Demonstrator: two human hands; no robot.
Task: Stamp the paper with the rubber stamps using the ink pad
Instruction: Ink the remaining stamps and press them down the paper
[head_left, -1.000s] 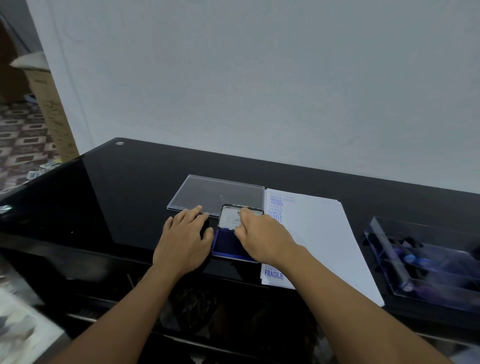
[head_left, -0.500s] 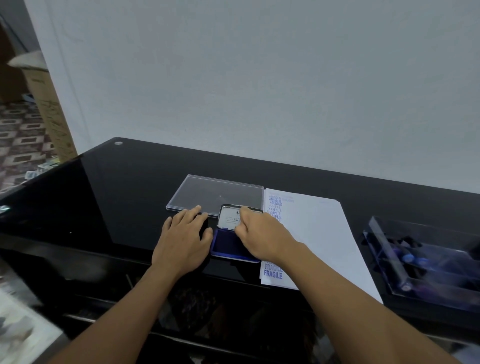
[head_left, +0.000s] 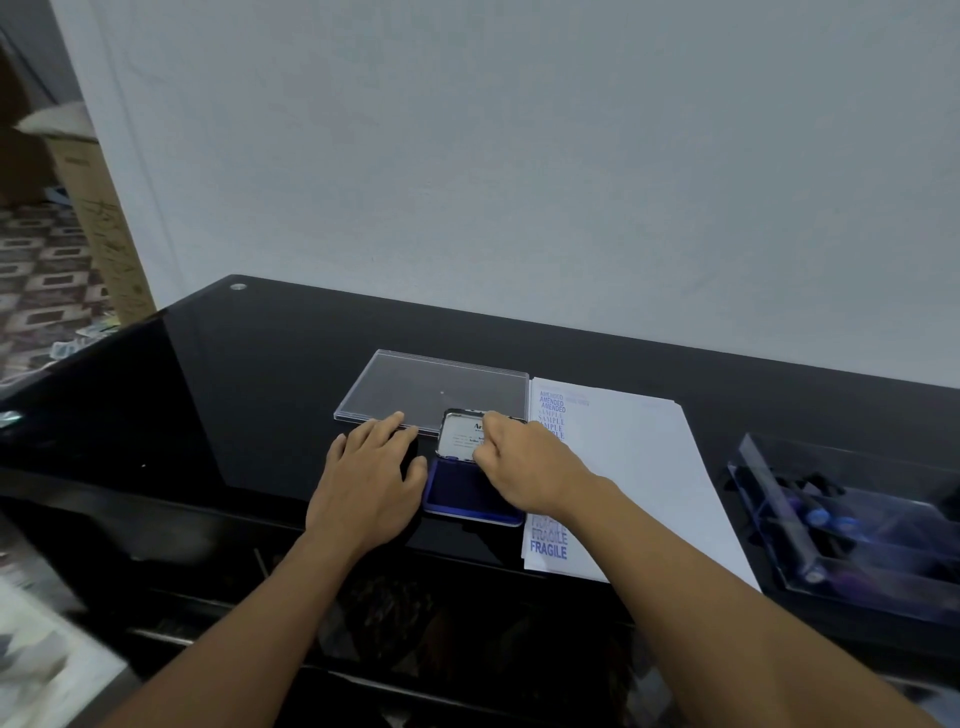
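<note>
1. Bracing comes first: the left hand (head_left: 369, 483) lies flat on the desk (head_left: 260, 389), fingers straight and gripping nothing, just beside the ink pad (head_left: 462, 493) at its 9 o'clock. Light downward weight there should stop the base skidding on the glossy top.
2. Right hand (head_left: 524, 467): fingers curled, pinching the hinged lid (head_left: 457, 434), which stands up at the pad's 12 o'clock edge. No stamp in either hand. The blue ink surface lies bare under the wrist.
3. Prob. the step is swinging the lid, likely shut, since the paper's left column is printed end to end; can't be sure. Hold the lid by its edge, go slow, and keep fingertips off the ink.
4. Paper (head_left: 634, 467) lies just beside the pad at 3 o'clock, w/ FRAGILE prints (head_left: 548, 550) at the near end and AMENDED, SAMPLE farther up. The right forearm crosses above it, so lift clear, don't drag; fresh ink may smear.
5. Beyond, at 11 o'clock, lies a clear cover (head_left: 431, 387). Well apart at 3 o'clock, past the paper, the tray (head_left: 769, 509) holds the rubber stamps (head_left: 821, 519).
</note>
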